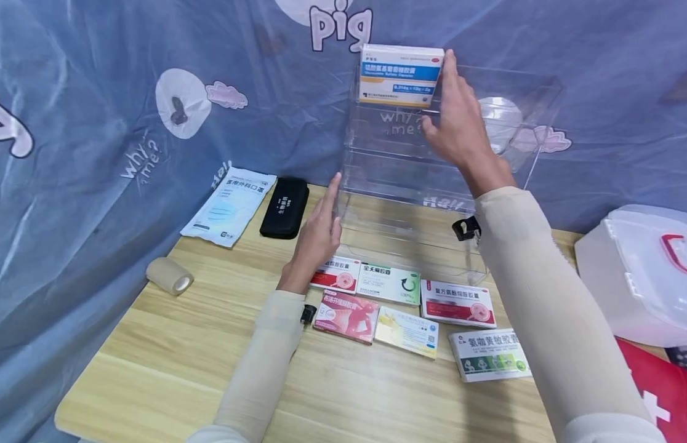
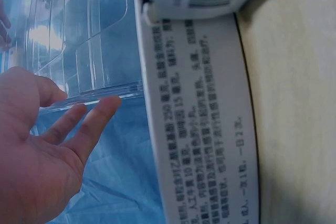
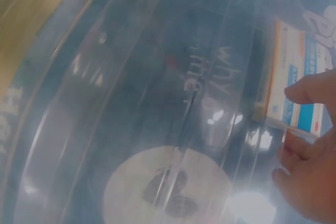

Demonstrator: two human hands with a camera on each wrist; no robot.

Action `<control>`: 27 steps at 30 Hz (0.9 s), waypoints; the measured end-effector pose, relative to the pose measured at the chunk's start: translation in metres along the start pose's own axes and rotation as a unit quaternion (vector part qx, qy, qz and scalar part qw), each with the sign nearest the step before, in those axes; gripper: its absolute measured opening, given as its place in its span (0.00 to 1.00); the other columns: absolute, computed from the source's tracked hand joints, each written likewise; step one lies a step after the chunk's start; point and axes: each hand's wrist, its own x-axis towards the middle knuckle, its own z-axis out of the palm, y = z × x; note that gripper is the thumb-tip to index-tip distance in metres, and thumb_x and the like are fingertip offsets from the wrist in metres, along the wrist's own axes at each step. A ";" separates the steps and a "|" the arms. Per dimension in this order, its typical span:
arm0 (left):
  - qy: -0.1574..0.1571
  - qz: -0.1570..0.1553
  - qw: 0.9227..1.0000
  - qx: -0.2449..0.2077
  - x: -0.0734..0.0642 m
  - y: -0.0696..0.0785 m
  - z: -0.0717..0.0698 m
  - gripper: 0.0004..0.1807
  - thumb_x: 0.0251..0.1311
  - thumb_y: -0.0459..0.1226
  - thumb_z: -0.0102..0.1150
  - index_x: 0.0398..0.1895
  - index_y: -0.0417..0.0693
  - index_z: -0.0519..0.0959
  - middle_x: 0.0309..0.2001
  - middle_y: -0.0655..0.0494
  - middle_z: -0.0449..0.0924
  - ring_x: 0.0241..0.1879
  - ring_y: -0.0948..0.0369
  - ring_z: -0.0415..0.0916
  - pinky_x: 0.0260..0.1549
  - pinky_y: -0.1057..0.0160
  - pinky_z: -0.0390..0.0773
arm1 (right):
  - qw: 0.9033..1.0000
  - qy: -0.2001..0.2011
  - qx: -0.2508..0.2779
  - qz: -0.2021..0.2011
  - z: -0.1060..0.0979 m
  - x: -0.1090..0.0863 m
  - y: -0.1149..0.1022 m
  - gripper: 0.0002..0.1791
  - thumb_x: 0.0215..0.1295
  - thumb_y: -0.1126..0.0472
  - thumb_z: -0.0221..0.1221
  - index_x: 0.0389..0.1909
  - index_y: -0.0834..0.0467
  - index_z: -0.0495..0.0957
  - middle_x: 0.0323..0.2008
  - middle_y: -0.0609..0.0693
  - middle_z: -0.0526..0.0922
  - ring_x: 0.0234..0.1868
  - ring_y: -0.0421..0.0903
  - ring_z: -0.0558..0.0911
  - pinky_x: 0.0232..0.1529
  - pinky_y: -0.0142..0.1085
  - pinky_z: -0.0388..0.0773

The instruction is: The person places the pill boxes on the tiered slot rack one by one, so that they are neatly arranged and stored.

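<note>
A white, blue and orange medicine box (image 1: 401, 75) stands at the left end of the top tier of a clear plastic stepped rack (image 1: 377, 161). My right hand (image 1: 462, 120) is at the box's right end, its fingers extended along that edge and the thumb low near the bottom corner. In the right wrist view the thumb overlaps the box's front (image 3: 307, 109). With extended fingers, my left hand (image 1: 318, 237) touches the rack's left side. The left wrist view shows its fingertips and thumb right at the clear panel's edge (image 2: 94, 95).
Several medicine boxes (image 1: 390, 283) lie before the rack, one white and green (image 1: 490, 357) nearer me. At left are a mask packet (image 1: 229, 206), black case (image 1: 285, 208) and tan bandage roll (image 1: 170, 275). A white bin (image 1: 637, 277) and red bag (image 1: 648, 375) stand right.
</note>
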 end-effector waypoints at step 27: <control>-0.009 0.005 1.000 -0.002 0.000 0.000 -0.003 0.49 0.76 0.27 0.52 0.90 0.66 0.41 0.87 0.53 0.56 0.64 0.46 0.79 0.62 0.46 0.83 | 0.998 0.046 0.035 0.013 -0.024 -0.074 0.008 0.43 0.76 0.59 0.59 0.87 0.51 0.52 0.86 0.54 0.50 0.85 0.56 0.57 0.85 0.54 0.56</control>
